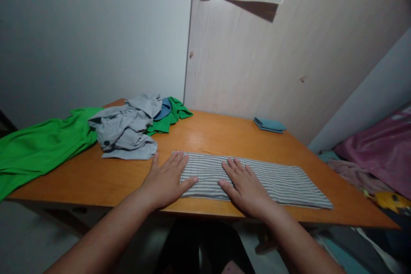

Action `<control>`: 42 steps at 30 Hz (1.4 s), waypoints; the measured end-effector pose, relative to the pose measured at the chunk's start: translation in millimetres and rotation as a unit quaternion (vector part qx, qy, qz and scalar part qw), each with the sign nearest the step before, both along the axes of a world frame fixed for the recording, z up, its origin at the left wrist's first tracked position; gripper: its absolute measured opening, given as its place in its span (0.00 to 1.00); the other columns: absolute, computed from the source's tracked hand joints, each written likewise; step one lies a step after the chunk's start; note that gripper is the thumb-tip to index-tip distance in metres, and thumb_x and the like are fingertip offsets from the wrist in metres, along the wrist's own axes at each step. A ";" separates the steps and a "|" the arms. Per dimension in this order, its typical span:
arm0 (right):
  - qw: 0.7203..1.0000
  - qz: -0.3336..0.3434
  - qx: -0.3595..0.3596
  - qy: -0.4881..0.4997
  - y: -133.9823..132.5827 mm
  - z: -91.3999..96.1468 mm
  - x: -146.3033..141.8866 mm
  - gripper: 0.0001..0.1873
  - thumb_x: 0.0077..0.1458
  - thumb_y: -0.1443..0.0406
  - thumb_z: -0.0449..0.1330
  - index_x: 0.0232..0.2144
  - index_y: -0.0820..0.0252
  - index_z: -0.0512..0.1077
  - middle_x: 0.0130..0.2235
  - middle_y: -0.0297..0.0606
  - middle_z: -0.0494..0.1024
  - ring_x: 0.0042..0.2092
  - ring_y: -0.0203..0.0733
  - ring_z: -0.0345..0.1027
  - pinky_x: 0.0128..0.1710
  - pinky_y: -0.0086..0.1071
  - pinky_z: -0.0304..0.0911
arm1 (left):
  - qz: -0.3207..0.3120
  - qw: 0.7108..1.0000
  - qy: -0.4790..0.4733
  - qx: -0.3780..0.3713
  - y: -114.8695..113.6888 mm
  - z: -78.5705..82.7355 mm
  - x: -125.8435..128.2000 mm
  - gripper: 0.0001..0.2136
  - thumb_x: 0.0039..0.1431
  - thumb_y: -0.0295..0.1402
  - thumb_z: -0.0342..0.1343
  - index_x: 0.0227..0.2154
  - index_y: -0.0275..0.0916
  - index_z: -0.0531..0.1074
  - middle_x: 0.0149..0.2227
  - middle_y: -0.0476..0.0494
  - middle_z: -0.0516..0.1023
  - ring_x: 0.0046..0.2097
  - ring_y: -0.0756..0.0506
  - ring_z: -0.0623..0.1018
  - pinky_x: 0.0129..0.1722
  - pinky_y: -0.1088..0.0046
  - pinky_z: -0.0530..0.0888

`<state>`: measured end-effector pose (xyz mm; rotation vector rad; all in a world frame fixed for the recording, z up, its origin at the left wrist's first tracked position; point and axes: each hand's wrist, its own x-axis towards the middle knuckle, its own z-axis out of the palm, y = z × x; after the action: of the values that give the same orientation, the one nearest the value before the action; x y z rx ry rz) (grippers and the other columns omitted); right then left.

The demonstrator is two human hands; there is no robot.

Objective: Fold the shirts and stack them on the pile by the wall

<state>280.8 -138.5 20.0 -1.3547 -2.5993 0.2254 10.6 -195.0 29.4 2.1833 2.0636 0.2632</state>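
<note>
Grey-and-white striped cloth (pixel 279 180) is lying in a long strip along the near edge of the table (pixel 212 126). Grasping nothing, the left hand (pixel 167 182) is spreading flat over its left end, the right hand (pixel 245 184) near its middle. Good smoothing is probably calling for even, outward pressure.
</note>
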 end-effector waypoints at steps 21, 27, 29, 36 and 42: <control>0.997 0.036 -0.068 0.004 -30.6 25.1 -0.1 0.39 0.68 0.43 0.43 0.71 0.56 0.55 0.73 0.43 0.51 0.74 0.53 0.40 0.71 0.55 0.38 | -0.026 0.999 0.044 0.001 10.5 22.9 7.9 0.36 0.66 0.58 0.41 0.67 0.38 0.62 0.71 0.30 0.58 0.72 0.30 0.56 0.66 0.30 0.36; 0.996 -0.081 -0.019 0.035 5.6 29.7 12.7 0.42 0.69 0.45 0.42 0.71 0.69 0.53 0.73 0.51 0.49 0.74 0.54 0.38 0.72 0.48 0.38 | -0.063 0.997 0.044 0.029 28.1 25.6 45.5 0.36 0.67 0.58 0.38 0.70 0.40 0.58 0.73 0.35 0.54 0.73 0.31 0.52 0.67 0.33 0.40; 0.993 -0.108 -0.040 0.013 12.8 21.5 16.9 0.44 0.68 0.44 0.44 0.72 0.72 0.51 0.73 0.54 0.48 0.74 0.57 0.36 0.72 0.50 0.36 | -0.060 0.997 0.055 0.000 31.7 15.7 47.4 0.38 0.66 0.60 0.39 0.71 0.41 0.56 0.73 0.36 0.50 0.74 0.30 0.49 0.66 0.31 0.41; 0.990 -0.110 -0.071 0.053 25.3 19.8 33.8 0.47 0.66 0.40 0.41 0.71 0.72 0.52 0.73 0.54 0.51 0.74 0.54 0.40 0.72 0.47 0.37 | -0.058 0.992 0.112 -0.013 39.9 -2.7 36.2 0.36 0.65 0.55 0.39 0.72 0.43 0.51 0.74 0.40 0.45 0.74 0.31 0.47 0.66 0.30 0.45; 0.972 -0.222 -0.063 0.038 47.5 15.2 78.7 0.47 0.66 0.42 0.43 0.71 0.74 0.52 0.73 0.55 0.48 0.74 0.56 0.37 0.71 0.49 0.34 | -0.089 0.986 0.139 0.013 43.6 -9.8 25.9 0.27 0.65 0.46 0.43 0.66 0.49 0.66 0.73 0.41 0.52 0.73 0.28 0.51 0.63 0.26 0.47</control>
<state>359.5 -91.1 35.2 -1.8842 -2.1775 0.3630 36.5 -151.4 19.6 2.5266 1.9802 -0.0350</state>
